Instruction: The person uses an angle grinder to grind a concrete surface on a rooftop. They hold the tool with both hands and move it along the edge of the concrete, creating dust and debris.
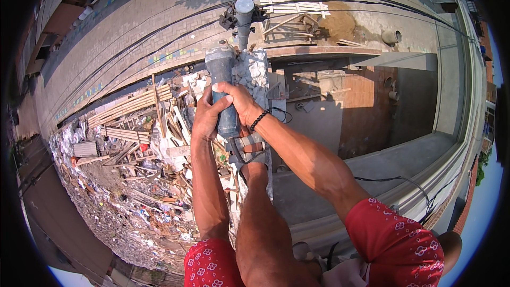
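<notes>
Red sleeves (396, 242) (cropped), power tool (228, 119) — underside hidden

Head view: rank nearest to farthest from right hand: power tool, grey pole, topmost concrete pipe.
1. Power tool: centre, gripped by the right hand.
2. Grey pole: beyond it, upper middle.
3. Topmost concrete pipe: farthest, upper right.

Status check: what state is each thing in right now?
Power tool: held; running or off, cannot tell
Left hand: closed around tool
Right hand: closed around tool
Cord: attached to tool, curved
Bracelet: worn, right wrist
Planks: piled
Rubble: scattered
</notes>
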`<state>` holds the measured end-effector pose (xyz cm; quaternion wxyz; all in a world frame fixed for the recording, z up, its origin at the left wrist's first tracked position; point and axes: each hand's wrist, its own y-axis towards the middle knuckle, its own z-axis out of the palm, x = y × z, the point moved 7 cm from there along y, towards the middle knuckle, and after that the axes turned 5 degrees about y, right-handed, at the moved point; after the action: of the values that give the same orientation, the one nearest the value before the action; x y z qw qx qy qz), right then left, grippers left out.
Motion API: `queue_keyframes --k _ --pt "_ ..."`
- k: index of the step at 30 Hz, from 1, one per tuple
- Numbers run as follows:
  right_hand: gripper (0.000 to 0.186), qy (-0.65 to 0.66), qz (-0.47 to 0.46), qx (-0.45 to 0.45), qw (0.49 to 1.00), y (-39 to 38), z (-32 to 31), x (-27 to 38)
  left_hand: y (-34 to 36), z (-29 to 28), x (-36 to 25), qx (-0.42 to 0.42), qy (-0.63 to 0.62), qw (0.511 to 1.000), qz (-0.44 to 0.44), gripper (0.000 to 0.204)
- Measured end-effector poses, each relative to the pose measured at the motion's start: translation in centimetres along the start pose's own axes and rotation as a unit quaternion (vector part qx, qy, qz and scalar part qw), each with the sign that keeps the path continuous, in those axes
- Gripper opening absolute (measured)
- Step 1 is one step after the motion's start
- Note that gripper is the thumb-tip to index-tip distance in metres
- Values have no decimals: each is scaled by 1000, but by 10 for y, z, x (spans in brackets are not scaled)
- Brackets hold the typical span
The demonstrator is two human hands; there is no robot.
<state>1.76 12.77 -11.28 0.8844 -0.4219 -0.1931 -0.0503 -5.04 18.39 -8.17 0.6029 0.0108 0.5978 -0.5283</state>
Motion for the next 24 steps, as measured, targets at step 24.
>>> queue_keyframes --k 24 --pt "43 16 15 6 1000 -2 2 -1 -1 0 -2 3 13 1000 -1 56"
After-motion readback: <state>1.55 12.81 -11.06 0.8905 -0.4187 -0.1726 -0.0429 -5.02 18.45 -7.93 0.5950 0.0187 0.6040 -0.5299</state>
